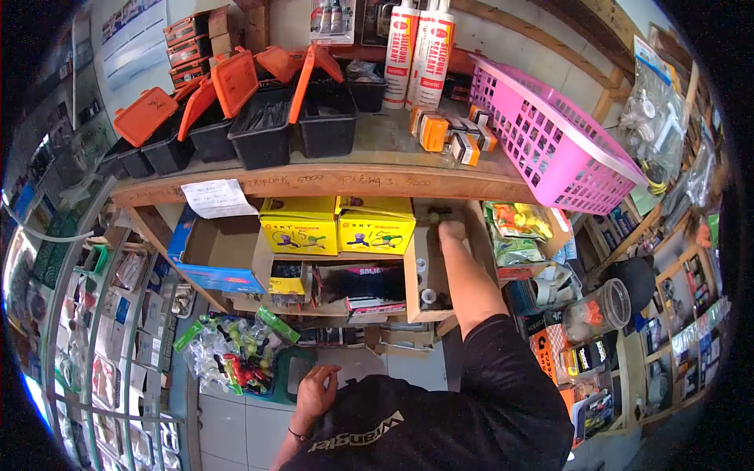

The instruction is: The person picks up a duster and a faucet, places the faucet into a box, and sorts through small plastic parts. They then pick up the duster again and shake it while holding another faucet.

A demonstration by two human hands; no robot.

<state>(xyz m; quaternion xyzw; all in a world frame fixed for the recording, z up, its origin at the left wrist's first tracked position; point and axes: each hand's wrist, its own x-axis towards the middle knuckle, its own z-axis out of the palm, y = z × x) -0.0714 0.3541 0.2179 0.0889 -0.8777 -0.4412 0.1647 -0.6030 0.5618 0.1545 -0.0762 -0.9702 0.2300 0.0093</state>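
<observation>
Deep in a long open cardboard box (411,276) on the shelf is my right hand (451,233). Its fingers are hidden, so any hold cannot be made out. Just beyond it lies a small greenish item (434,217). Small white cylindrical pieces (428,297) lie at the near end of this box. My left hand (316,390) hangs low in front of my body, its fingers loosely bent and apart, with nothing visible in them. Nearest to it is a green basket (292,375) beside a heap of bagged, colourful small parts (239,353).
Yellow boxes (298,228) and a blue open carton (216,276) stand left of my right arm. Above, the wooden shelf edge (338,182) carries black bins (263,133), silicone sealant tubes (428,59) and a pink basket (558,133). Bagged goods (514,228) sit to the right.
</observation>
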